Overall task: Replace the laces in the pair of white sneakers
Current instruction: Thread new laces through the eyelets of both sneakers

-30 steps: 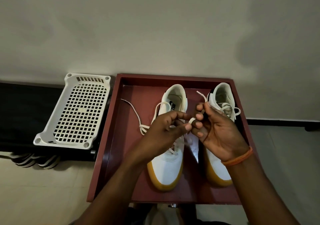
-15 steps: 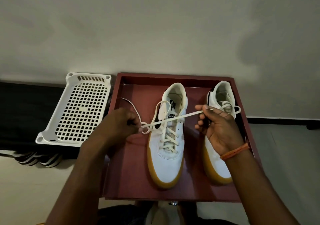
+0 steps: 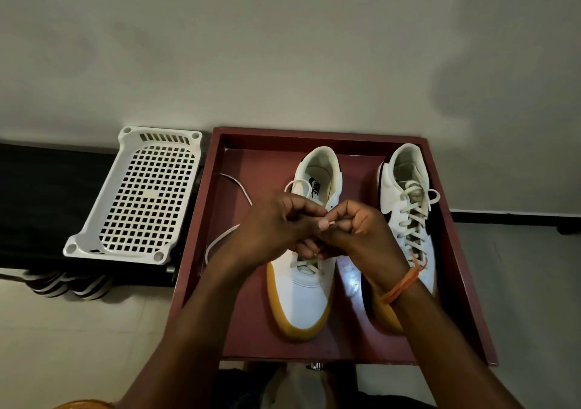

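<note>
Presently both hands, left [image 3: 276,226] and right [image 3: 361,229], pinched the lace tip [image 3: 330,223] over the 9 o'clock sneaker [image 3: 309,295] in the tray [image 3: 452,251]. Advice: keep tip straight, feed eyelet squarely.

Dim, soft light; wall shadows, tray glare, wide-angle edge bending.

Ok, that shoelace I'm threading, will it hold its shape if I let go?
Probably not. The shoelace trails in loose curves across the tray, so it looks floppy. Its tip, pinched between both hands, seems stiffer, likely easier to poke through.
</note>
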